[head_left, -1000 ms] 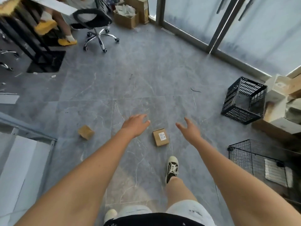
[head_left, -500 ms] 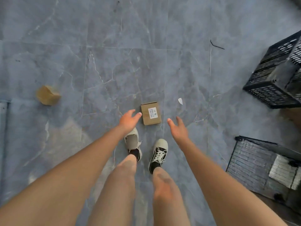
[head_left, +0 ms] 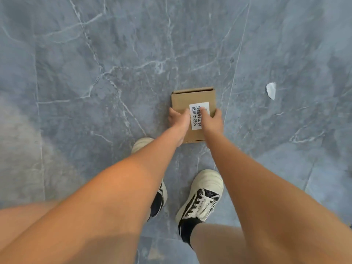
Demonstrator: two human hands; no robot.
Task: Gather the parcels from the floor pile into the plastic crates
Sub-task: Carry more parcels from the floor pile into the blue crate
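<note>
A small brown cardboard parcel (head_left: 192, 97) with a white printed label lies on the grey marble floor just ahead of my feet. My left hand (head_left: 178, 121) grips its left edge, thumb on top. My right hand (head_left: 211, 120) grips its right edge, thumb pressed on the label. The near half of the parcel is hidden under my hands and wrists. No crate is in view.
My two shoes (head_left: 200, 195) stand on the floor directly below the parcel. A small white scrap of paper (head_left: 271, 90) lies on the tiles to the right. Grey tiled floor (head_left: 95, 63) fills the view on all sides.
I have bent lower and both hands have closed in from either side onto the parcel. The black crates and the other small parcel have dropped out of view.
</note>
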